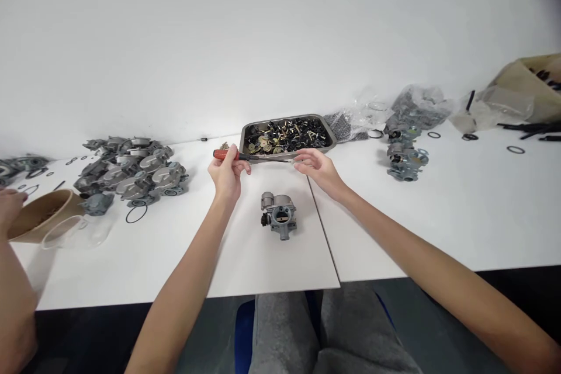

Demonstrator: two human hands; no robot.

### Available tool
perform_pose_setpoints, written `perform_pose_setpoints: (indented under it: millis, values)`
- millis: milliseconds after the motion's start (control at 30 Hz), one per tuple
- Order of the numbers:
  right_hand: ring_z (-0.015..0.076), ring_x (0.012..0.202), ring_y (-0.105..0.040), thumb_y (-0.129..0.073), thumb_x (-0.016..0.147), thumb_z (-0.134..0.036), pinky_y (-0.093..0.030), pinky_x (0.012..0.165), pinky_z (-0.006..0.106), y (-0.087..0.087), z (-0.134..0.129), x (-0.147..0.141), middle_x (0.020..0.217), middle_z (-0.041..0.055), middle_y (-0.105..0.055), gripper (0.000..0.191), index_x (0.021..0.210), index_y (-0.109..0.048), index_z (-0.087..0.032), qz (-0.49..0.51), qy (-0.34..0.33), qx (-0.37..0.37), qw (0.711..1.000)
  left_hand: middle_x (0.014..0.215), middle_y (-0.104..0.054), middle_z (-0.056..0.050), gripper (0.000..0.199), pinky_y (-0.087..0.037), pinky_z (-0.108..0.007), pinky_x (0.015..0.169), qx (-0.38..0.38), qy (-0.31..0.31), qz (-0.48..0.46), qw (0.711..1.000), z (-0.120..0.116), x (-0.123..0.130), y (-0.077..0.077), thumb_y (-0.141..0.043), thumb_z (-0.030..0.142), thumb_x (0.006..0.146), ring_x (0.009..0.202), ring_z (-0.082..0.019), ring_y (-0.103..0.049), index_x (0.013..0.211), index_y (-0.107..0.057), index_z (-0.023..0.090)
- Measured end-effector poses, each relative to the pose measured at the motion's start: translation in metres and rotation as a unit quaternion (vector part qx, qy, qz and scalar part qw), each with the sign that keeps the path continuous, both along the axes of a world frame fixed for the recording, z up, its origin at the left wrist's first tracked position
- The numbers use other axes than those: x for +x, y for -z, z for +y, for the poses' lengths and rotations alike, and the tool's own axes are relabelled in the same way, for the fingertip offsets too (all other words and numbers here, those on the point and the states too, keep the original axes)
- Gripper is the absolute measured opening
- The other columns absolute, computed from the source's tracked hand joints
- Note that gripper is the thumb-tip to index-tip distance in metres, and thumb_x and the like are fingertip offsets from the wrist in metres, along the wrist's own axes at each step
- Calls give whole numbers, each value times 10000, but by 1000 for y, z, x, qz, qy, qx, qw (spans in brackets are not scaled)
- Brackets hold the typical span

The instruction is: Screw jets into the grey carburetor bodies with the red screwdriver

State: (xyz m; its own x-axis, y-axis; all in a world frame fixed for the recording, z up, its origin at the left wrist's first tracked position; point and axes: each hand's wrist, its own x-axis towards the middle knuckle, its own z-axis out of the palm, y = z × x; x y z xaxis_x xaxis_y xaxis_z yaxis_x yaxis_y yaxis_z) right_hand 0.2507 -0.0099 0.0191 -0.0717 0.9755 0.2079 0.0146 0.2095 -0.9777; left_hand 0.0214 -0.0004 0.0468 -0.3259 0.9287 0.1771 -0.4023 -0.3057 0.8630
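My left hand [228, 174] is closed round the red handle of a screwdriver [245, 156], which lies level with its thin shaft pointing right. At the shaft's tip, my right hand [316, 168] has its thumb and fingers close together; whatever is between them is too small to make out. Both hands are above the table, just in front of a metal tray [332, 139] of small black and brass-coloured parts. Below and between the hands, a grey metal carburetor [280, 216] sits on the white table.
Many carburetor bodies [135, 172] are piled at the left, near a round tub [65, 204] and another person's hand [9, 207]. More carburetors [405, 158], plastic bags [416, 106], black rings and a large container [532, 90] are at the right.
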Motion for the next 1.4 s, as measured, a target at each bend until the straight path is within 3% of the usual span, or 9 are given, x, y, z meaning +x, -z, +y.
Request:
perform_pose_setpoints:
  millis: [133,233,333,500,700,967,1167,1300,1400]
  values:
    - [188,842,-636,-649,824,-363,-491,797,327,-24,19,8,916,71,-706,217,915,-686,-169,-189,42,82,978,513,-509,53,395,-372,-244,377,-7,14,-47,999,9,-24,-3,-787,405,667,351,-78,-476,668,-483,153]
    - [187,820,-636,-612,854,-308,-486,797,323,-43,52,-1,910,69,-719,172,906,-700,-170,-312,29,134,940,487,-505,42,353,-347,-242,357,-20,58,-60,996,12,-37,-5,-766,390,696,339,-73,-452,659,-517,143]
    - [195,870,-639,-627,844,-230,-481,832,316,-54,92,-22,952,88,-724,140,925,-716,-157,-367,6,142,919,484,-521,30,355,-331,-242,340,-16,98,-45,994,14,-42,-4,-771,406,685,325,-81,-449,680,-546,131]
    - [197,920,-643,-668,864,-243,-503,889,354,-46,149,-59,1019,110,-696,175,985,-694,-119,-442,-33,77,893,543,-576,5,392,-333,-239,324,-15,127,-38,991,13,-40,-1,-803,408,625,326,-88,-470,664,-539,120]
    - [210,1063,-613,-573,949,-361,-541,899,414,-26,179,-71,1241,99,-593,345,1231,-579,-163,-487,-81,-2,870,601,-608,-16,386,-343,-243,322,-12,145,-56,988,12,-37,-3,-801,397,632,331,-81,-467,661,-540,115]
    - [209,1043,-619,-570,950,-370,-547,884,405,-25,177,-62,1217,86,-605,331,1200,-595,-156,-482,-109,-23,869,621,-614,-15,381,-345,-249,323,-10,150,-65,986,10,-38,-6,-804,379,627,333,-84,-471,676,-543,106]
    - [180,803,-645,-710,803,-234,-512,748,285,-38,168,-51,893,88,-729,173,905,-732,-97,-412,-80,16,907,501,-566,-3,360,-345,-249,340,-14,158,-45,986,9,-39,-7,-776,383,657,331,-98,-464,671,-537,114]
    - [160,739,-634,-692,765,-255,-477,676,263,-57,143,-42,846,80,-740,189,880,-752,-118,-352,-76,51,932,483,-560,-3,350,-346,-244,344,-11,162,-38,986,9,-40,-7,-773,379,659,336,-104,-473,660,-542,116]
    - [150,701,-630,-687,765,-331,-471,642,259,-69,105,-32,796,57,-728,229,890,-748,-149,-320,-97,59,940,455,-539,2,344,-341,-235,346,-6,166,-33,986,8,-43,-9,-765,383,670,333,-104,-472,649,-551,114]
